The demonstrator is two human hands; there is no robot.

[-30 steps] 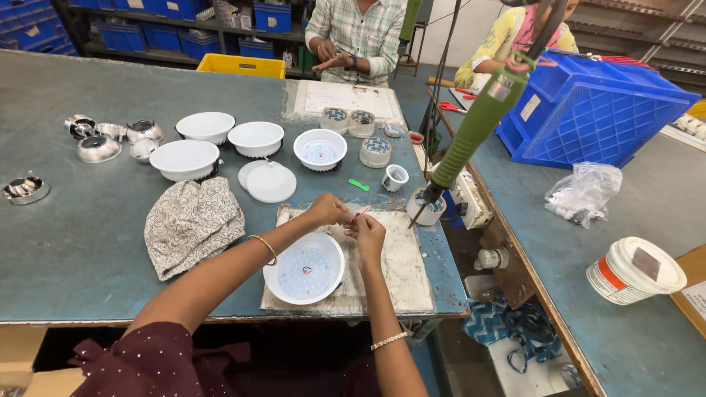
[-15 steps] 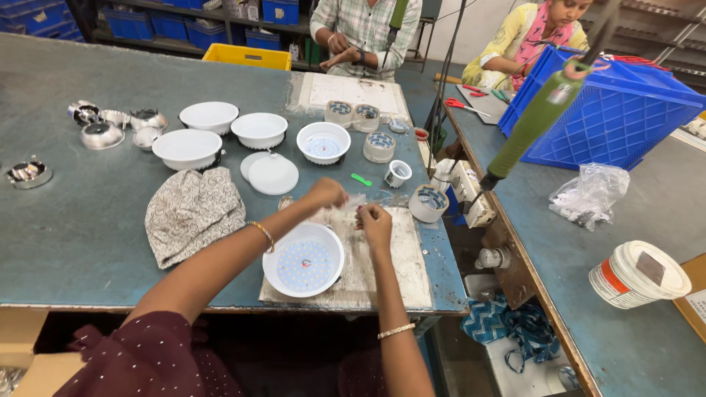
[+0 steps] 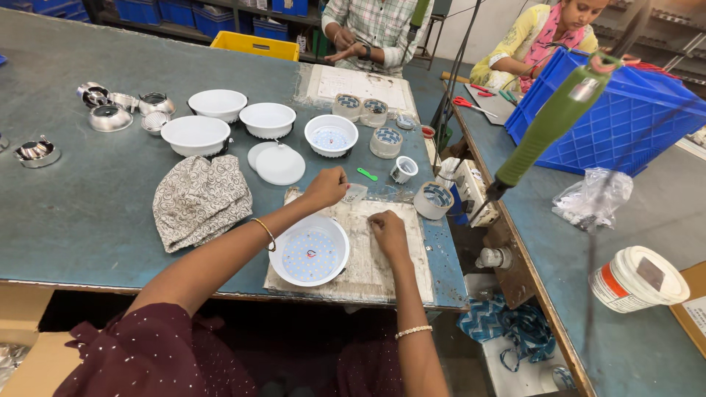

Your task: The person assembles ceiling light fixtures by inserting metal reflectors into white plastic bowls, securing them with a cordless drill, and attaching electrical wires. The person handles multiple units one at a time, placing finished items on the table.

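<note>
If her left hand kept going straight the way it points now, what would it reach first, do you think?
Probably the small green piece just beyond the left hand, then the clear round cup; depth is hard to judge from above.

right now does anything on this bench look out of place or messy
Mostly orderly. The odd item is a crumpled patterned grey cloth lying among the white round lamp housings. The worn, stained work mat under the left hand and right hand has ragged edges. Nothing looks spilled or broken.
</note>
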